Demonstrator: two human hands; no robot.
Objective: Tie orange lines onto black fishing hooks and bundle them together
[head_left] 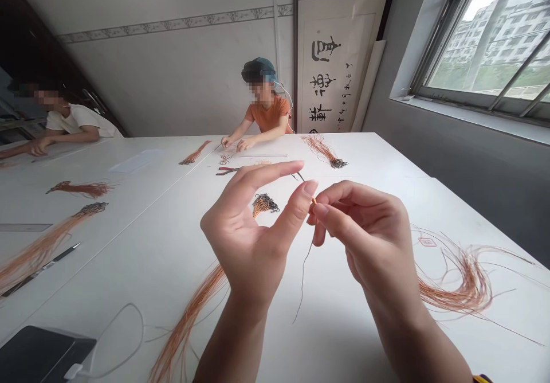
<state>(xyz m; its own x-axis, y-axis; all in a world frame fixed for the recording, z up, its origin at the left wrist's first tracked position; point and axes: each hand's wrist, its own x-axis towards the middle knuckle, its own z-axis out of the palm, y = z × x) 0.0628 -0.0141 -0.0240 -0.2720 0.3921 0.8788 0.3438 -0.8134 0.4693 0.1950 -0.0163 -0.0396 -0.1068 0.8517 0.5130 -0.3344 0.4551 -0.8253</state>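
Above the white table [344, 337], my left hand [258, 228] pinches a small dark fish hook [301, 176] between thumb and forefinger. Close against it, my right hand [365, 228] has thumb and fingers closed on the orange line [314, 200] at the hook's shank. A thin loose end of line [303, 274] hangs below the fingers. Behind my left hand lies a bundle of dark hooks [265, 202], and its orange lines [193, 314] trail toward me. To the right of my right hand is a curved bunch of loose orange line [468, 285].
Red-handled pliers [226, 171] lie beyond my left hand. More hook bundles [337, 163] rest around the table. At left are a pen [43, 268] and a black device [45, 354] with a white cable [140, 314]. Two people [268, 108] sit at the far side.
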